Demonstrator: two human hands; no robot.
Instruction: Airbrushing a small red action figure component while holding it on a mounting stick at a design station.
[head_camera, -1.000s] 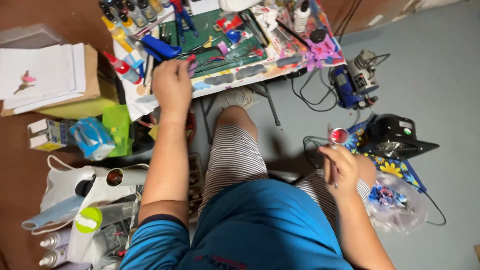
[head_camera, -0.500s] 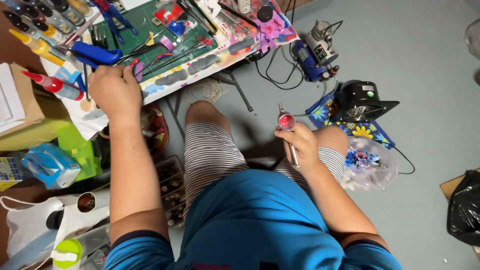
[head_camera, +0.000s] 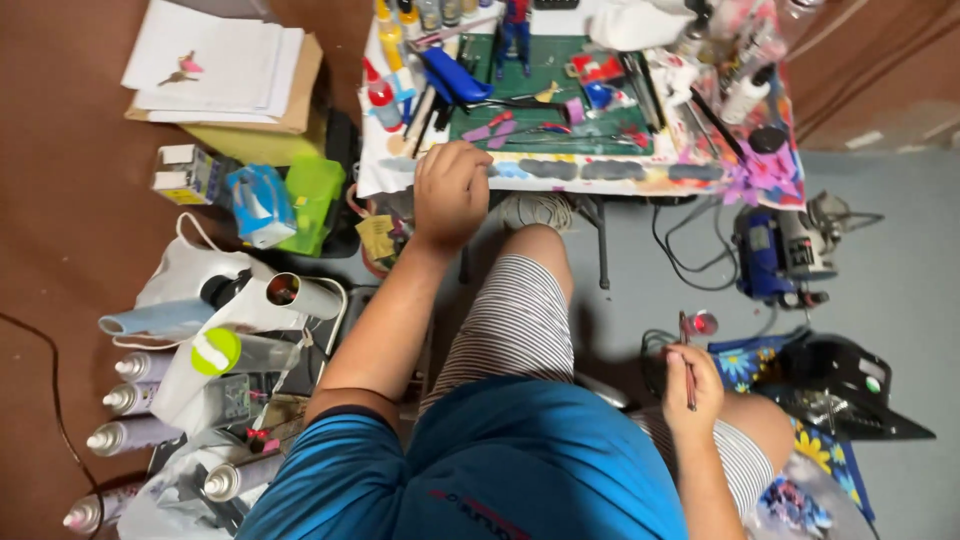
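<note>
My left hand (head_camera: 452, 190) rests as a loose fist on the near edge of a low, paint-stained work table (head_camera: 640, 172), holding nothing I can see. My right hand (head_camera: 692, 385) hovers over my right knee, shut on a thin brush (head_camera: 686, 352) that points away from me. Just beyond the brush tip a small round red-and-white pot (head_camera: 704, 323) sits on the floor. A green cutting mat (head_camera: 560, 105) on the table carries pliers, small tools and a small red-and-blue figure (head_camera: 515, 25).
Spray cans (head_camera: 135, 400) and a white bag (head_camera: 190, 275) crowd the floor on my left. Boxes and a paper stack (head_camera: 220, 65) lie further left. A blue machine (head_camera: 775, 255), cables and a black tool (head_camera: 845, 385) on flowered cloth sit at right.
The view has swung so the table sits centred at the top. My left hand stays at the table edge. My right hand keeps the brush, now pointing at the small pot.
</note>
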